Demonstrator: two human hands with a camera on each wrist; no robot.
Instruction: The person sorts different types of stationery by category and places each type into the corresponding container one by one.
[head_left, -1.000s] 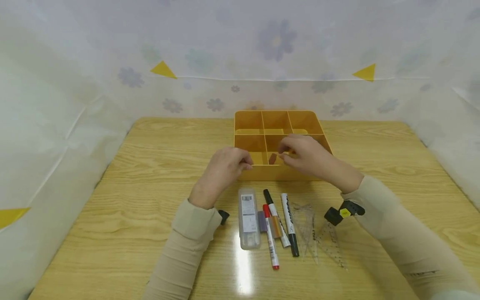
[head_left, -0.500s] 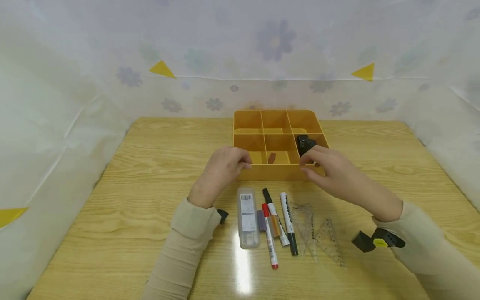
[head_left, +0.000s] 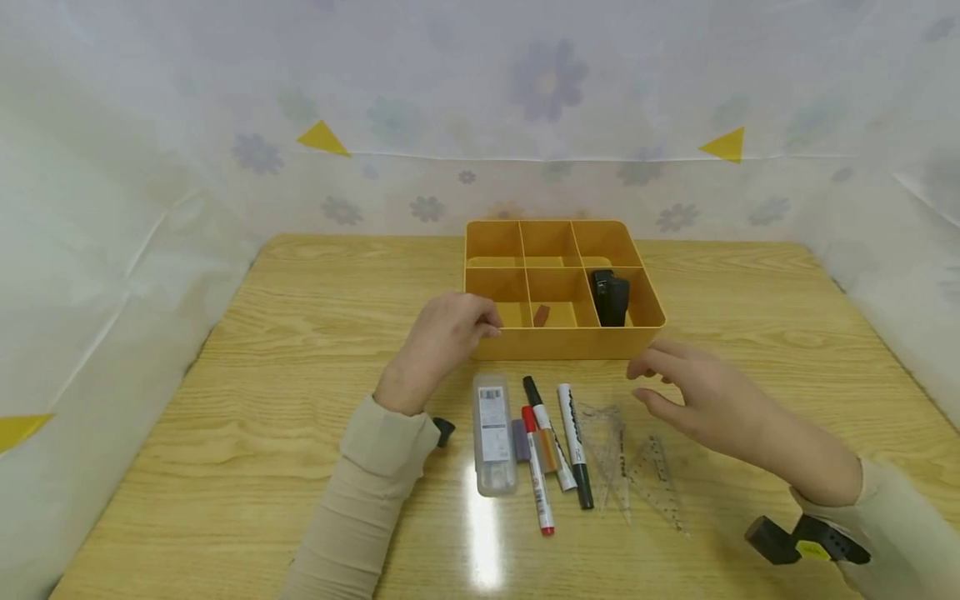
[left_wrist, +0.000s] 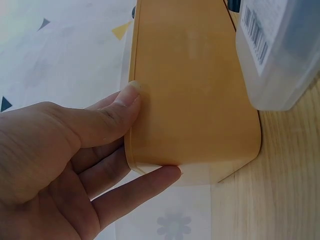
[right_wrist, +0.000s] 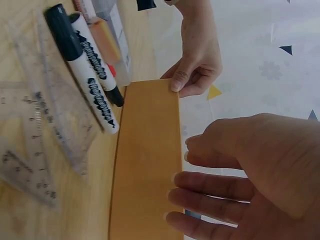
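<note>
My left hand [head_left: 442, 346] pinches the front-left rim of a yellow compartment box [head_left: 570, 343]; in the left wrist view the thumb lies on its outer wall. To the right of the box's front corner, my right hand [head_left: 705, 400] hovers above the table with fingers apart, holding nothing. A black stapler-like object [head_left: 611, 298] stands in the front right compartment. The front middle compartment contains a small reddish-brown block [head_left: 542, 316]. Nearest below the right hand lie clear set squares [head_left: 658, 483], also visible in the right wrist view.
Before the box lie a clear plastic case [head_left: 495, 437], a red marker [head_left: 538, 475], a black-capped marker [head_left: 551, 433], another white marker [head_left: 576, 446], a purple block [head_left: 521, 440] and an orange block [head_left: 550, 451]. A patterned sheet [head_left: 420, 100] hangs behind the wooden table [head_left: 337, 317].
My right hand has moved from the front middle compartment rightward and toward me, out of the box. The black object in the right compartment has come into sight. My left hand has stayed.
</note>
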